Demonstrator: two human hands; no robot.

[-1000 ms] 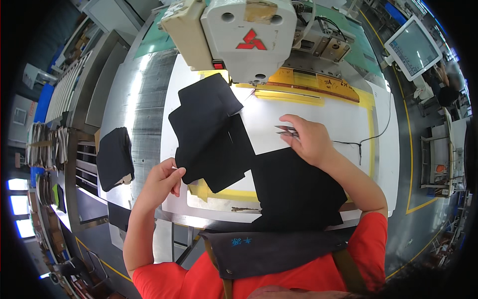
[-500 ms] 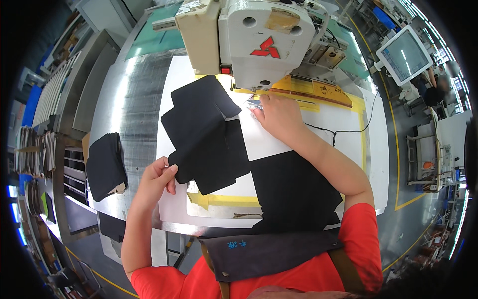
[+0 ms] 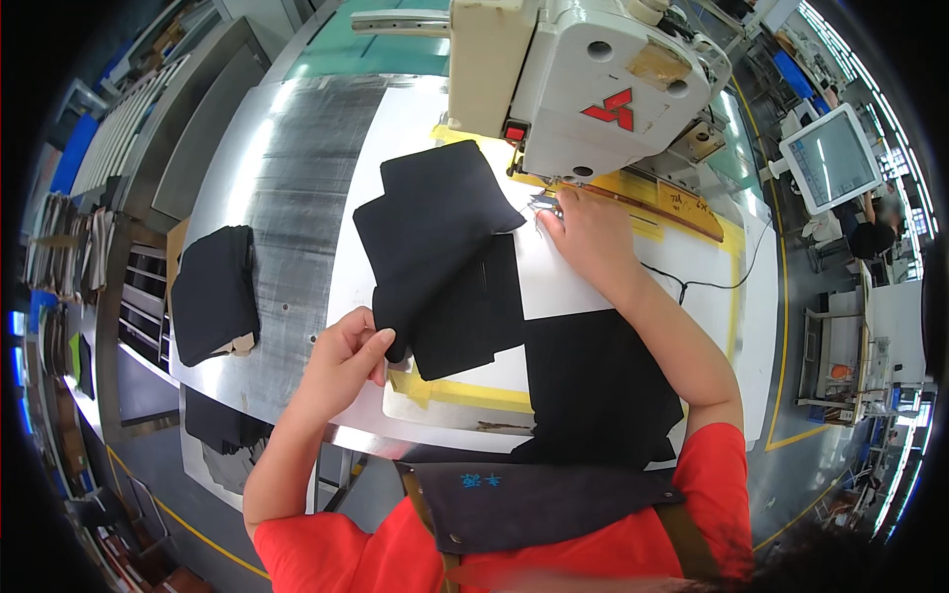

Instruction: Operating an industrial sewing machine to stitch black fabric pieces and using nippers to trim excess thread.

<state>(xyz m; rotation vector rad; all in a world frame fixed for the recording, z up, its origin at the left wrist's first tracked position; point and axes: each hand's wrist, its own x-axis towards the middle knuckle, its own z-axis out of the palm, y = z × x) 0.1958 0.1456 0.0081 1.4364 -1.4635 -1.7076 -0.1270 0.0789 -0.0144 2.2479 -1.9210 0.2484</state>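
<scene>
My left hand [image 3: 346, 366] pinches the lower left edge of a cut black fabric piece [image 3: 430, 242], folded or layered, on the white work plate [image 3: 563, 287]. My right hand [image 3: 588, 237] holds small metal thread snips [image 3: 544, 201] at the upper right corner of that piece, under the white sewing machine head [image 3: 568, 89], close to the needle area. Another black piece [image 3: 593, 385] lies at the lower right, partly beneath my right forearm.
A black fabric stack [image 3: 213, 292] sits on the metal table [image 3: 277, 138] at left. A yellow template bar [image 3: 682, 203] and thin black cord [image 3: 712, 284] are at right. A screen [image 3: 828, 155] stands beyond, with a person [image 3: 870, 237] behind it.
My right hand with the snips has moved forward to the fabric's upper corner by the machine head. My left hand still grips the fabric edge. The view has shifted, moving the machine rightward.
</scene>
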